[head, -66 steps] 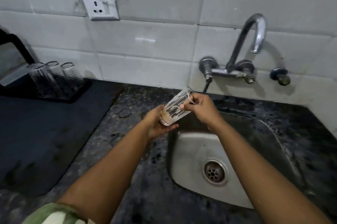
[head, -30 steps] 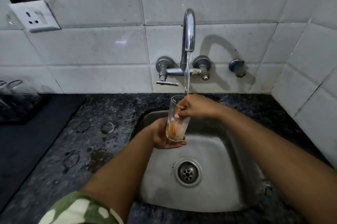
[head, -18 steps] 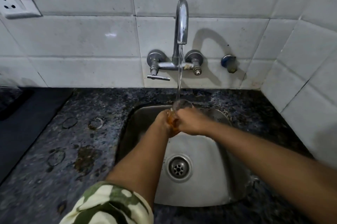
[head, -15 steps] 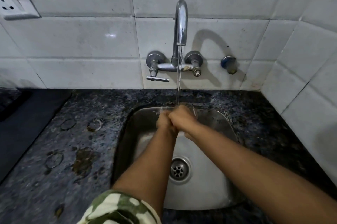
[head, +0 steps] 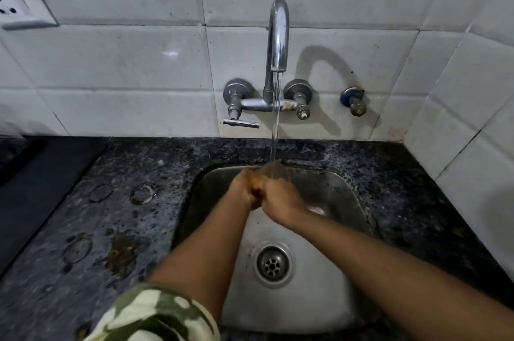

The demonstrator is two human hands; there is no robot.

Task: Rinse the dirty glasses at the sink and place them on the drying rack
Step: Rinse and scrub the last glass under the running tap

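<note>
Sink (head: 342,196): steel basin, lying under the running tap (head: 278,35). Left hand (head: 243,190) and right hand (head: 279,197): both curling tight around the glass (head: 274,169), meeting knuckle to knuckle. Glass: standing near upright between them, mouth rising above the fingers, catching the stream; both hands equally near.

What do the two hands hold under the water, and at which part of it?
Both the left hand and the right hand grip one glass around its body; only its rim shows above them, under the stream.
</note>
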